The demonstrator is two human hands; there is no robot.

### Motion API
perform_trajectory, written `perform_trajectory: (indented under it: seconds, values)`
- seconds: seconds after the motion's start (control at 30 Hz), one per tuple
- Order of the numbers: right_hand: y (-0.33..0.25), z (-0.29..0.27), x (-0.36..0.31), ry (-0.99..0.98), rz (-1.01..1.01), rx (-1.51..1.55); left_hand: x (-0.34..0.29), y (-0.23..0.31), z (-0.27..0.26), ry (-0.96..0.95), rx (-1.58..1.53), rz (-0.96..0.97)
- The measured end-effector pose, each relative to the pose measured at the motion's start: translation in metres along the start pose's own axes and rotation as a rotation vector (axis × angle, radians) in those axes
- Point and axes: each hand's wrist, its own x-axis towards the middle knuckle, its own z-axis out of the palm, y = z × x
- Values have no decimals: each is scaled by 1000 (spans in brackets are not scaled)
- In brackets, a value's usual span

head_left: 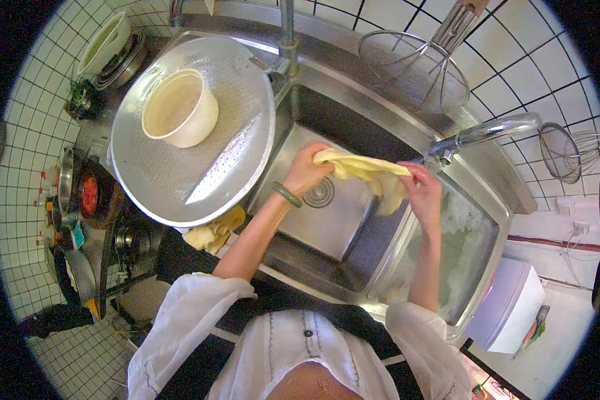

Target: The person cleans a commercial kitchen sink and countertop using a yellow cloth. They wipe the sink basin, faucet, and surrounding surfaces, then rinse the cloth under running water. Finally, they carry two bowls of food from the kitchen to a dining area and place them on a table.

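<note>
A limp pale-yellow cloth [363,165] spans the space over the rectangular stainless-steel sink basin [337,233], long axis running left to right between left hand [307,168] and right hand [425,192], each gripping one end, neither nearer.

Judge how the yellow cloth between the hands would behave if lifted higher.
The yellow cloth is probably floppy, since its lower part hangs loosely. It likely bunches easily, given how it gathers between the left hand and right hand. Its weight is uncertain; wetness isn't clear.
</note>
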Motion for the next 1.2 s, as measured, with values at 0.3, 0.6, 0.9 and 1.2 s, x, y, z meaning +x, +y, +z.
perform_trajectory:
  seconds: [0.3,0.6,0.9,1.2]
  values:
    - [-5,-37,13,89,471,601,13,23,-25,109,-695,-219]
    - [-92,11,-11,-828,-89,17,-15,-34,64,-452,-924,-523]
    - [67,-56,14,347,266,-392,0,1,69,-465,-1405,-433]
    - [136,-73,16,196,224,-6,18,-13,63,-392,-1465,-553]
